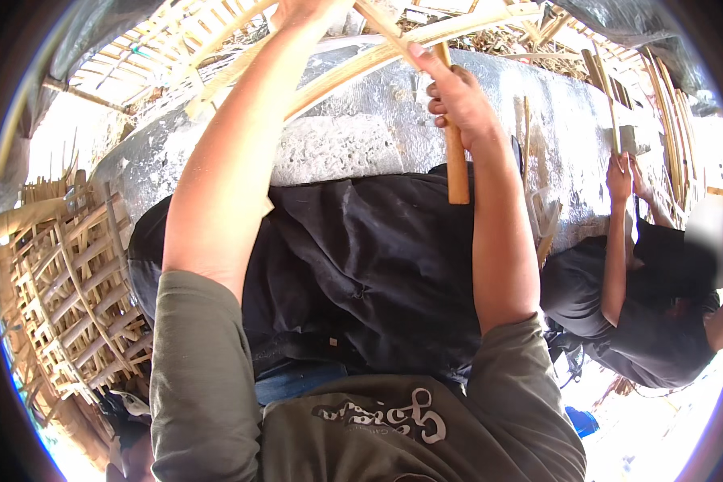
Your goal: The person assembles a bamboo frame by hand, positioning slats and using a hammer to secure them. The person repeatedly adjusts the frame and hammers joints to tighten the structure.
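My right hand [466,104] is closed round a smooth wooden handle [457,173], whose lower end hangs below the fist. No blade or head on this handle can be made out. The thumb rests against a narrow bamboo strip [384,28] that slants up toward the top edge. Behind the hand passes a longer pale bamboo strip [345,79]. My left hand [307,11] reaches far forward, cut off by the top edge and washed out by light; its fingers are hidden. Both forearms stretch over my lap, which dark cloth [353,265] covers.
A grey, rough slab [337,149] lies before my knees on a silvery surface [498,84]. Woven bamboo baskets [76,297] stand at left. On the right sits another person [643,297], hands round a thin upright stick. Bamboo poles [671,120] lean behind that person.
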The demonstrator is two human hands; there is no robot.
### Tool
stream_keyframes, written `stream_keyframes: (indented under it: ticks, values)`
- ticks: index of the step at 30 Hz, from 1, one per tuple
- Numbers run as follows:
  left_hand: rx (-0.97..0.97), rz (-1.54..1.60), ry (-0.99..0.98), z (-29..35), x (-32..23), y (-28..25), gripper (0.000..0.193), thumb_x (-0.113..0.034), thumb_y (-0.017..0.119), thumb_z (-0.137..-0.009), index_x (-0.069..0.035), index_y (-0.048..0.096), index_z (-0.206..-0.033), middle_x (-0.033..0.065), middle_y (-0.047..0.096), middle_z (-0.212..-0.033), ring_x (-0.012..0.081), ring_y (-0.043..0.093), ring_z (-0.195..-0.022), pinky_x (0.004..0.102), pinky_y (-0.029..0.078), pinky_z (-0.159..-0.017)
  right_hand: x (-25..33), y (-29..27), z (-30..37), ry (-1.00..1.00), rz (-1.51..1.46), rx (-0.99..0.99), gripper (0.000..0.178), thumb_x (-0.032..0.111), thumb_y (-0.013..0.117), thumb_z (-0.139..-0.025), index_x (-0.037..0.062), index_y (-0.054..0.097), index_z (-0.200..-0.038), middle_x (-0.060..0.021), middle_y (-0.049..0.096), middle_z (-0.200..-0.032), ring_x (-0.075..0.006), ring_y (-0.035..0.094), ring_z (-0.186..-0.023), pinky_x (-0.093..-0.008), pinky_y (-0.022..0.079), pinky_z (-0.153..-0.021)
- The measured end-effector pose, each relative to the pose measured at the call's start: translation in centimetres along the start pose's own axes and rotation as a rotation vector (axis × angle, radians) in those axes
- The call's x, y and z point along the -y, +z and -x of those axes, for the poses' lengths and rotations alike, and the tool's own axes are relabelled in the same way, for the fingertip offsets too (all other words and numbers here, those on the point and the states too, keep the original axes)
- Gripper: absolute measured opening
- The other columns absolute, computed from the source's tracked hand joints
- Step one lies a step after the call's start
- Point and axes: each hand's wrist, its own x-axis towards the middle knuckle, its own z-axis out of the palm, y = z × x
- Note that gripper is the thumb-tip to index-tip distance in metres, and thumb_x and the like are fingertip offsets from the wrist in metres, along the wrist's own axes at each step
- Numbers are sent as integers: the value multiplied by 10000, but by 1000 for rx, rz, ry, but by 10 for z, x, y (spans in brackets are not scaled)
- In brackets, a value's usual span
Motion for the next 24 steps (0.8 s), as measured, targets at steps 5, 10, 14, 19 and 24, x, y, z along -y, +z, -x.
stream_keyframes:
  ticks: [5, 10, 14, 19, 24]
  values:
    - [-61, -169, 56, 11, 10, -14, 334, -351, 650, -869, -60, 782, -968, 159, 759, -874, 267, 746, -819, 389, 572, -727, -1, 31, 32, 58, -29, 100, 1099, 830, 722, -652, -139, 533, -1134, -95, 521, -862, -172, 563, -750, -277, 483, -528]
    - [58, -444, 59, -5, 61, -40, 577, -656, 628, -842, -106, 785, -919, 56, 749, -748, 217, 748, -787, 401, 557, -692, -6, 81, 41, 74, 149, 149, 1057, 753, 765, -695, -163, 546, -1175, -95, 545, -719, -167, 582, -650, -323, 509, -517]
    - [64, -623, 82, 11, 72, -33, 528, -639, 637, -863, -126, 715, -761, -8, 668, -625, 143, 667, -628, 333, 497, -565, -40, 101, 36, -228, 205, -49, 969, 669, 815, -708, -113, 584, -1231, -41, 526, -615, -119, 515, -487, -288, 461, -431]
    - [95, -550, 32, 27, 105, -16, 499, -609, 661, -865, -128, 713, -741, 14, 673, -640, 139, 650, -606, 360, 494, -571, -31, 101, 64, -206, 179, -4, 1006, 640, 844, -689, -127, 563, -1276, -178, 613, -865, -243, 594, -766, -360, 501, -679]
    - [81, -489, -26, 31, 132, 8, 506, -628, 661, -854, -146, 683, -700, -4, 635, -580, 126, 609, -547, 363, 482, -599, -39, 100, 61, -84, 370, -41, 1132, 638, 867, -653, -185, 478, -1325, -359, 606, -1258, -391, 608, -1222, -423, 489, -1019]
